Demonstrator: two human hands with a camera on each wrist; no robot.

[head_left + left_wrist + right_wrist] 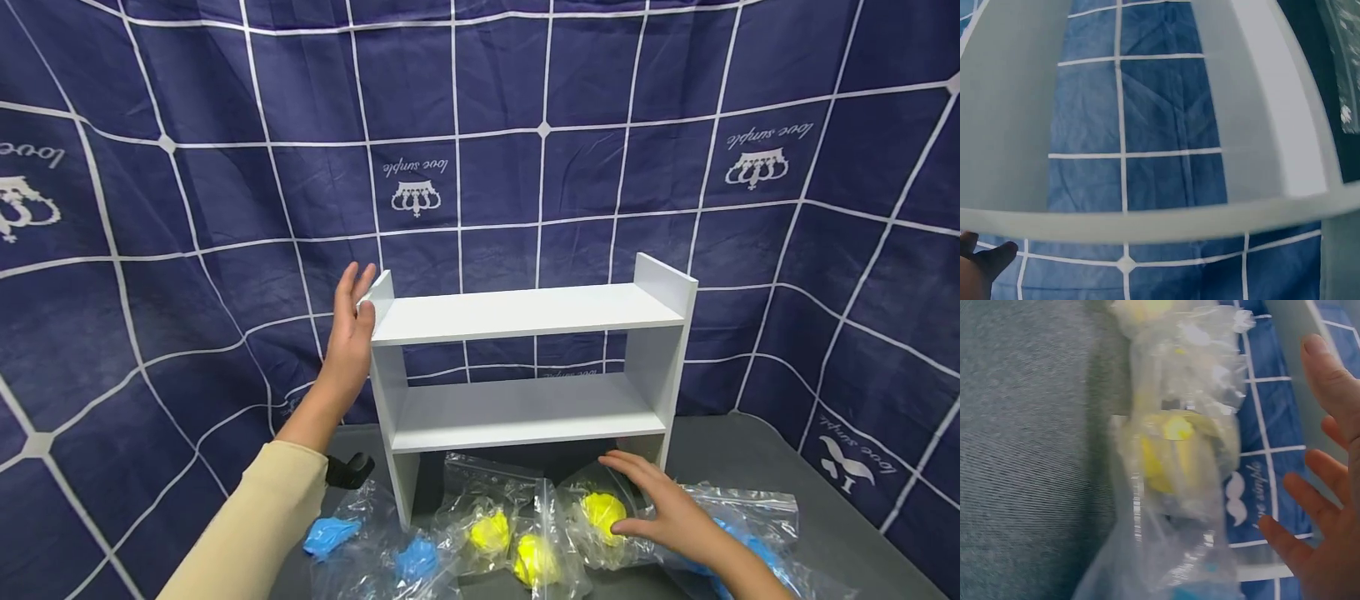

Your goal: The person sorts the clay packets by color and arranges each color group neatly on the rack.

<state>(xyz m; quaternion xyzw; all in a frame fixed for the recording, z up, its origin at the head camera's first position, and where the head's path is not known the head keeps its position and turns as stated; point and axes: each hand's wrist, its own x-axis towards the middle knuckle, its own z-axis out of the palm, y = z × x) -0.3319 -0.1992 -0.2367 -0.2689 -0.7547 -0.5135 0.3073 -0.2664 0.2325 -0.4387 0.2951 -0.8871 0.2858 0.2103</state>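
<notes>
A small white two-tier shelf (525, 312) stands upright in the middle of the head view. My left hand (348, 350) is at its upper left side panel, fingers pointing up and thumb by the panel's edge. In the left wrist view only the fingers (997, 259) show, close to the white panel. Low on the right, my right hand (667, 508) hovers with spread fingers over a clear plastic bag holding a yellow lump (602, 512). The right wrist view has this hand (1329, 531) holding nothing, beside the bagged yellow lumps (1166, 456).
More clear bags with yellow lumps (536, 560) lie in front of the shelf. Bags with blue lumps (330, 535) are at the left, and another blue one (757, 550) is at the right. A dark blue checked cloth (495, 175) hangs behind the grey tabletop (720, 450).
</notes>
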